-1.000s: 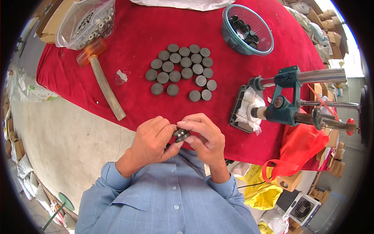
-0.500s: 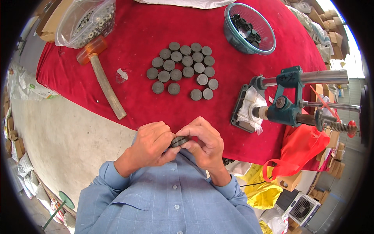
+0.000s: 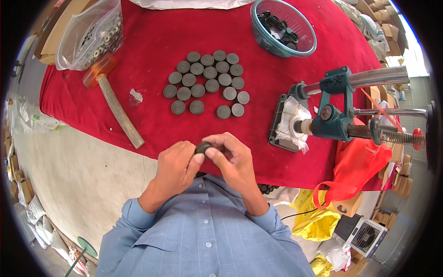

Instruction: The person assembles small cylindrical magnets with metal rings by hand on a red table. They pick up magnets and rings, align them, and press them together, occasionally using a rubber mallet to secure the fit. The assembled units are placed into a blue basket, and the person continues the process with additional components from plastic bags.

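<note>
both hands meet at the near edge of the red cloth. left hand and right hand pinch one small dark round disc between their fingertips, fingers pressed onto it from both sides. farther out, a cluster of grey discs lies flat on the cloth. wooden-handled mallet to the far left, beside a clear bag of metal parts. blue bowl of dark rings far right. teal hand press at right.
</note>
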{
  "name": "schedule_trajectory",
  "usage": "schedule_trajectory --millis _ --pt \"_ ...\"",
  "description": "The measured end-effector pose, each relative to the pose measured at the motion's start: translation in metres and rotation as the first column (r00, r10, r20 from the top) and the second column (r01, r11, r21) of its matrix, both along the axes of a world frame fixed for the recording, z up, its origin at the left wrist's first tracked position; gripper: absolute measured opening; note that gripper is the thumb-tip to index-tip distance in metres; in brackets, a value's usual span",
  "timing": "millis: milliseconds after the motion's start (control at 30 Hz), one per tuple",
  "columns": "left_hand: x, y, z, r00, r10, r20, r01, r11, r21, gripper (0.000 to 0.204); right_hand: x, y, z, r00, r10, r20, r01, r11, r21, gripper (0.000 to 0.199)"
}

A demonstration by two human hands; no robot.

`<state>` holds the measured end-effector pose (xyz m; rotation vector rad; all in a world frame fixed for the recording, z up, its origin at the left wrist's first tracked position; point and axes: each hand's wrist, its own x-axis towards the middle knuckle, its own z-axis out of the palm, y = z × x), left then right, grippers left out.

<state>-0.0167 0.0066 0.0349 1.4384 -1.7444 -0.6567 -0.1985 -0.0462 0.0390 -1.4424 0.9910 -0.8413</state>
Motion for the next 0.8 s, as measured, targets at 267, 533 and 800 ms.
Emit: schedule_trajectory --millis 267,533,800 --pt "0.007 -0.005 -0.004 0.982 0.16 0.101 -0.167 0.984 0.061 0.013 -0.002 -0.015 -0.015 0.941 -0.271 -0.203 0.239 0.956 -0.168 0.026" --pt "0.004 -0.005 -0.01 0.977 0.193 0.093 -0.199 0.978 0.061 0.014 -0.033 -0.046 -0.018 0.842 -0.384 -0.38 0.24 0.896 -0.374 0.036" --pt "-0.011 -0.011 -0.019 0.984 0.166 0.069 -0.165 0.986 -0.014 0.018 -0.027 -0.052 -0.033 0.885 -0.325 -0.333 0.171 0.893 -0.417 0.037"
